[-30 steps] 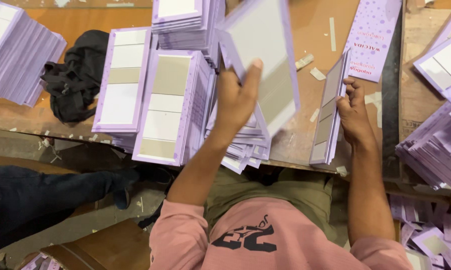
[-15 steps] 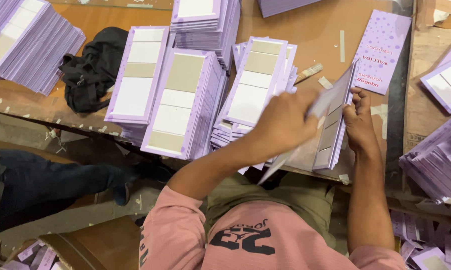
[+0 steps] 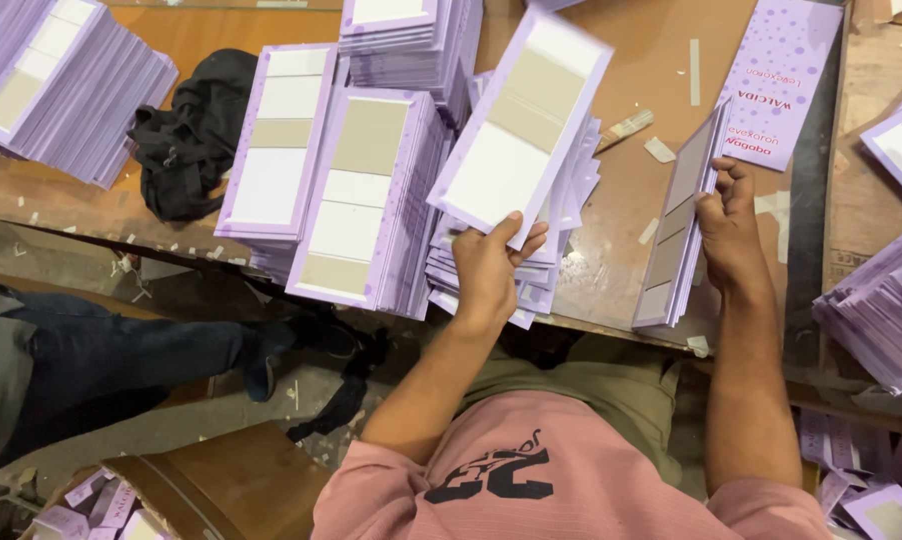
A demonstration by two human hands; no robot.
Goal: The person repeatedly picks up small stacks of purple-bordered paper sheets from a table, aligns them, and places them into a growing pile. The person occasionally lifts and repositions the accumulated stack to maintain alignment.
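Left hand (image 3: 493,268): grips a motion-blurred lilac card (image 3: 523,130).
Right hand (image 3: 728,222): clasps an upright card bundle (image 3: 679,220), faces hidden.
Bench (image 3: 626,210): far edge cut off.

Left hand (image 3: 491,268) grips 1 lilac card (image 3: 523,128) above a loose pile (image 3: 561,215); right hand (image 3: 728,228) steadies an upright stack (image 3: 679,225).

A black cloth bag (image 3: 179,135) lies at upper left on the brown table (image 3: 631,230), between a slanting lilac card stack (image 3: 56,85) at the far left and two tall stacks (image 3: 331,185) at upper centre. A printed dotted lilac sheet (image 3: 776,80) lies flat at upper right. More lilac stacks (image 3: 886,300) crowd the right edge. Paper scraps (image 3: 659,148) dot the table. At lower left, a dark-trousered leg (image 3: 111,365) and a brown stool (image 3: 231,490).
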